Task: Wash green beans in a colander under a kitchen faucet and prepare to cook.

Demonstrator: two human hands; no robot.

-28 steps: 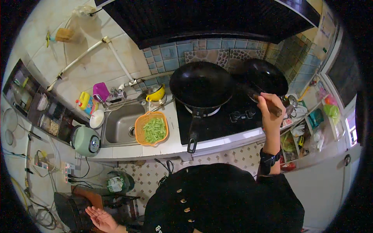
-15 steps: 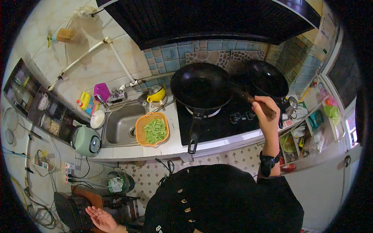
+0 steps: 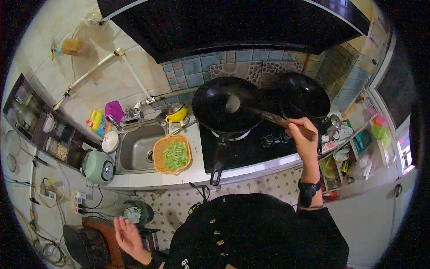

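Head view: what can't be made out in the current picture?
All in the head view:
Brown-handled utensil: its far end blends into the dark wok.
Pale patch in the wok: too blurred to tell gleam from liquid or metal.
Right hand: its palm is hidden by the hand itself.
Left hand: most of its forearm is cut off by the lower edge.

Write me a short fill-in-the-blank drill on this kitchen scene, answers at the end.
1. The right hand grips a brown-handled utensil that reaches over the ______ (left or right) black pan.
2. The cut vegetable pieces in the orange basket are coloured ______.
3. The rice cooker stands to the ______ (left or right) of the sink.
4. The open left hand is holding ______.

Missing words: left; green; left; nothing.
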